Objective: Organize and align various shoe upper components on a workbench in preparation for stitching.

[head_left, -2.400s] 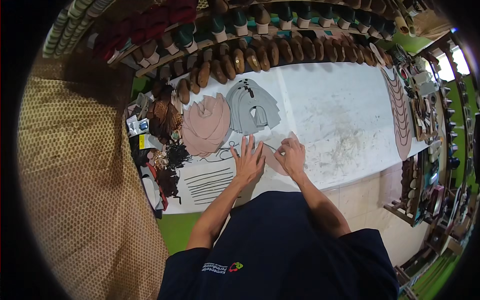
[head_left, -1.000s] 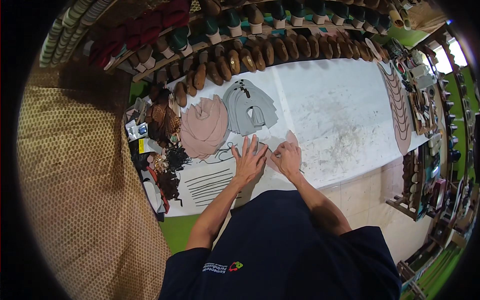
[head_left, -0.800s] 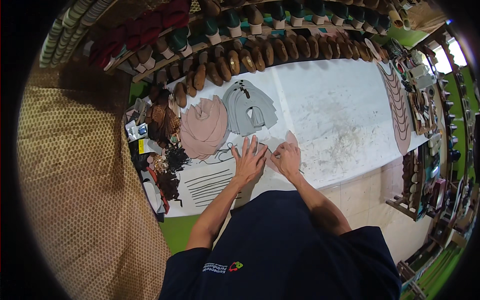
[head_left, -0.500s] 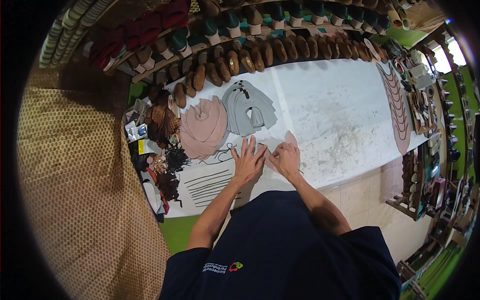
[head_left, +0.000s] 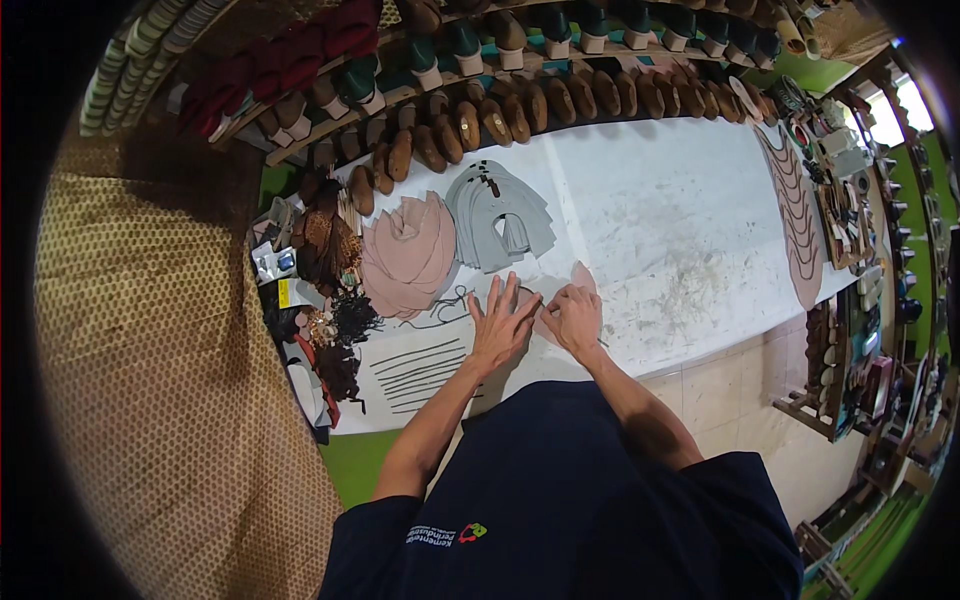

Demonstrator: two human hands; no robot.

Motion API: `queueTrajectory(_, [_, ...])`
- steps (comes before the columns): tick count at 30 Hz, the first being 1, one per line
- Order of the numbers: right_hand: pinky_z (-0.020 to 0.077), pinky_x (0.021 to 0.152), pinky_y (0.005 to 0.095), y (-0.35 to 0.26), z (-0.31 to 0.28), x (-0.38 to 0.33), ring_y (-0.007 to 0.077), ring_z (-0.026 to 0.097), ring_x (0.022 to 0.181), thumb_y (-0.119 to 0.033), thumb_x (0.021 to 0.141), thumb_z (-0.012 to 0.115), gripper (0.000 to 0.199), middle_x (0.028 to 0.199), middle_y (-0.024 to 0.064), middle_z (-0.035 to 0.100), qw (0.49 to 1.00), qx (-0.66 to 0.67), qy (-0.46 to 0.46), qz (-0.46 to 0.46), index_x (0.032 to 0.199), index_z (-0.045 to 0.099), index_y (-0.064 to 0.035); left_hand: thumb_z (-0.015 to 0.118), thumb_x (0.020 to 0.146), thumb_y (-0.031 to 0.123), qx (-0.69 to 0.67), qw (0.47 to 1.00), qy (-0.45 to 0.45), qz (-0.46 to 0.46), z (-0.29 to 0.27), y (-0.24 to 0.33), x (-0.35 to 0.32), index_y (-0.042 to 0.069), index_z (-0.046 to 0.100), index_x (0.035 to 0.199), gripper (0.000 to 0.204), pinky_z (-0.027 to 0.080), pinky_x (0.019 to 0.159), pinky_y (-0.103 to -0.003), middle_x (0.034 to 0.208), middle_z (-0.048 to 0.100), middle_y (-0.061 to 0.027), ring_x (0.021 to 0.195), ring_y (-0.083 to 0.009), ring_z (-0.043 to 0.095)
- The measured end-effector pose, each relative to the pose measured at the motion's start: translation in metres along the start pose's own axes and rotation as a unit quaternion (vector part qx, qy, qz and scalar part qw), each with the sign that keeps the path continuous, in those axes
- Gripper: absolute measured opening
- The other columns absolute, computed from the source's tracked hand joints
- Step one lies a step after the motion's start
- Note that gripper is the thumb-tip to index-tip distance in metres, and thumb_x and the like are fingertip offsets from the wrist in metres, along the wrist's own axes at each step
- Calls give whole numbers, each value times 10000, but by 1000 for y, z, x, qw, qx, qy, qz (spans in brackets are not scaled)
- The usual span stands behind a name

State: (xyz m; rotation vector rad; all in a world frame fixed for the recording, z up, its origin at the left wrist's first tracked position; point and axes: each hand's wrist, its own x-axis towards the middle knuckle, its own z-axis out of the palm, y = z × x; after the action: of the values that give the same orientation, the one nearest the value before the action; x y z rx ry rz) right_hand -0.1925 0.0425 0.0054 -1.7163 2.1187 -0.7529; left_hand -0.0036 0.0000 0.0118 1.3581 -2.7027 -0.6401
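- Left hand [head_left: 500, 325]: fingers spread, palm down over white table [head_left: 650, 200].
- Right hand [head_left: 575, 318]: fingers curled over pink piece [head_left: 583, 275]; I cannot tell what they grip, if anything.

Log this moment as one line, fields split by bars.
left hand: palm down, fingers spread | right hand: fingers bunched over pink piece, grip unclear | nearby: dark strips, pink stack, grey stack

A flat pink piece [head_left: 584, 277] lies partly beneath the right hand [head_left: 573, 318].
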Motion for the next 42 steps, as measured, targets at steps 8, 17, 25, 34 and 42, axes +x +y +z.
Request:
queueTrajectory(8, [454, 916, 443, 3, -1, -2, 264, 645, 1011, -254, 802, 818, 135, 994, 23, 703, 1000, -15, -4, -27, 818, 808, -120, 545, 1068, 383, 50, 998, 3, 36, 6, -2, 1, 391, 538, 1538, 470, 66, 1144, -824, 1783, 144, -87, 1630, -377, 106])
queueTrajectory(17, [440, 962, 417, 19, -34, -33, 239, 588, 1136, -296, 814, 842, 218, 1121, 15, 660, 999, 15, -43, -21, 973, 831, -147, 572, 1049, 360, 24, 999, 13, 33, 10, -4, -2, 390, 525, 1552, 506, 71, 1157, -811, 1788, 119, -91, 1631, -373, 103])
queueTrajectory(25, [443, 962, 419, 31, -30, -37, 241, 592, 1125, -260, 854, 800, 136, 1127, -2, 667, 997, 8, -25, -76, 925, 818, -146, 606, 1029, 266, 11, 999, 25, 35, 13, 5, -3, 387, 521, 1557, 548, 76, 1159, -804, 1788, 97, -119, 1628, -387, 100])
queueTrajectory(34, [444, 1022, 449, 30, -38, -31, 302, 577, 1209, -189, 866, 768, 130, 1197, 86, 666, 995, 39, -36, -88, 889, 777, -61, 617, 1008, 197, 23, 999, 9, 45, 14, 6, -6, 390, 520, 1563, 596, 94, 1153, -797, 1787, 92, -137, 1621, -405, 114])
queueTrajectory(42, [414, 1070, 462, 31, -37, -25, 293, 573, 1216, -174, 857, 737, 130, 1199, 93, 670, 993, 24, -27, -115, 859, 781, -51, 599, 1026, 230, 49, 997, 9, 67, 13, 4, -6, 391, 537, 1548, 550, 94, 1154, -791, 1782, 124, -130, 1624, -384, 123])
